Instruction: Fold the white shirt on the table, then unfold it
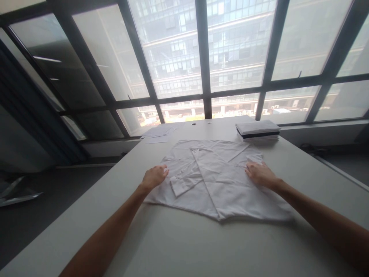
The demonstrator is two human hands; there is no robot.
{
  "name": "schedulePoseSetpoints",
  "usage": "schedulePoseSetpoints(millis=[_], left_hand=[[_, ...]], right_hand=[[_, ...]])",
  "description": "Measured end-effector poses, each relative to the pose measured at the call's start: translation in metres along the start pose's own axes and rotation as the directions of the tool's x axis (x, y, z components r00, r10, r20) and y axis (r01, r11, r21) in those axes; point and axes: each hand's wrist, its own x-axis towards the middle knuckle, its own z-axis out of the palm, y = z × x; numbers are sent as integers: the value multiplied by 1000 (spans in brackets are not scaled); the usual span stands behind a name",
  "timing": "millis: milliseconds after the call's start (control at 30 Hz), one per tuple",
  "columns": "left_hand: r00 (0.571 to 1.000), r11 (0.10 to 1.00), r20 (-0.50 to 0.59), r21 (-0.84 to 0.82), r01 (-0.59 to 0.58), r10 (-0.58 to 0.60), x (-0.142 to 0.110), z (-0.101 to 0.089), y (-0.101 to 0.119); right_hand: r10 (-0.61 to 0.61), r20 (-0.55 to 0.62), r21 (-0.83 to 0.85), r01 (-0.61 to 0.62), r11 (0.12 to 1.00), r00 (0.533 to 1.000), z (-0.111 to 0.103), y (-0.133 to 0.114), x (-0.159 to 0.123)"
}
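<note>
A white long-sleeved shirt (225,181) lies spread on the white table, its front opening running down the middle. One sleeve is folded across the front, with its cuff (184,184) toward the lower left. My left hand (155,176) is at the shirt's left edge, fingers curled in and closed on the cloth. At the opposite edge, my right hand (260,174) pinches the fabric, its fingertips partly hidden in the folds. Creases run across the cloth between both hands.
On the table (173,246), a stack of folded clothes (258,130), white with a dark layer, stands at the back right. Thin white sheets (158,132) lie at the back left. Large windows rise behind the table, and a dark curtain (34,100) hangs at the left.
</note>
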Motion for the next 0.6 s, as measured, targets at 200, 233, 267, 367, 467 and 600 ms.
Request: schedulePoseSetpoints(millis=[200,233,267,367,467,600], left_hand=[[959,947,62,-189,-260,275,-6,-17,-20],[924,895,69,-284,-343,376,-8,-20,-27],[884,834,74,-376,-405,463,-11,-24,-34],[815,737,123,-519,-433,566,-28,-34,-52],[807,741,179,-542,-396,562,-51,-32,-68],[825,710,131,-593,-380,550,-76,-18,-85]], right_hand=[[-127,-122,94,139,986,984,-7,9,0],[-186,-163,138,209,968,969,-11,9,-4],[-249,-198,189,286,939,948,-16,9,-8],[-384,-216,334,437,835,898,-28,9,-28],[-432,-157,425,455,783,888,-30,15,-48],[-416,-55,480,390,786,908,-20,30,-66]])
